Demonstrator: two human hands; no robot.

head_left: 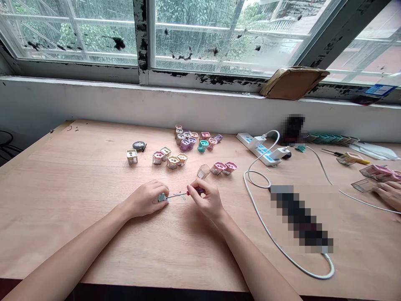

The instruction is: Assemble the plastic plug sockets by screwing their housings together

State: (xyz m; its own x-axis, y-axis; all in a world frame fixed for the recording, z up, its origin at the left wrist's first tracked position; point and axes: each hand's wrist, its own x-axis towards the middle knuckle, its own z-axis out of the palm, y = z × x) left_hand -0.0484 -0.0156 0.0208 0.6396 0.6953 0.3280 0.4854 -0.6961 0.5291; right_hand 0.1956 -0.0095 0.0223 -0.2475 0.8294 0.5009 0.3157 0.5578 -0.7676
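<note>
My left hand (151, 198) is closed around a small pale blue-green plastic piece (162, 197), pinned low against the wooden table. In my right hand (205, 198) is a screwdriver (189, 192) with a dark and red handle, held nearly level. Its thin metal shaft points left, and the tip meets or nearly meets the blue-green piece; the exact contact is too small to tell. Small clear slivers (182, 196) lie under the shaft. Just beyond my right hand is a clear, empty-looking plastic cup (203, 171), beside two pink-topped clear containers (218, 168).
Several small containers with coloured tops (188, 140) stand farther back, near a dark oval object (139, 145). To the right are a power strip (258, 149), a looping white cable (255, 209) and a blurred-out dark object (300, 219). Another person's hand (390, 194) rests at the right edge.
</note>
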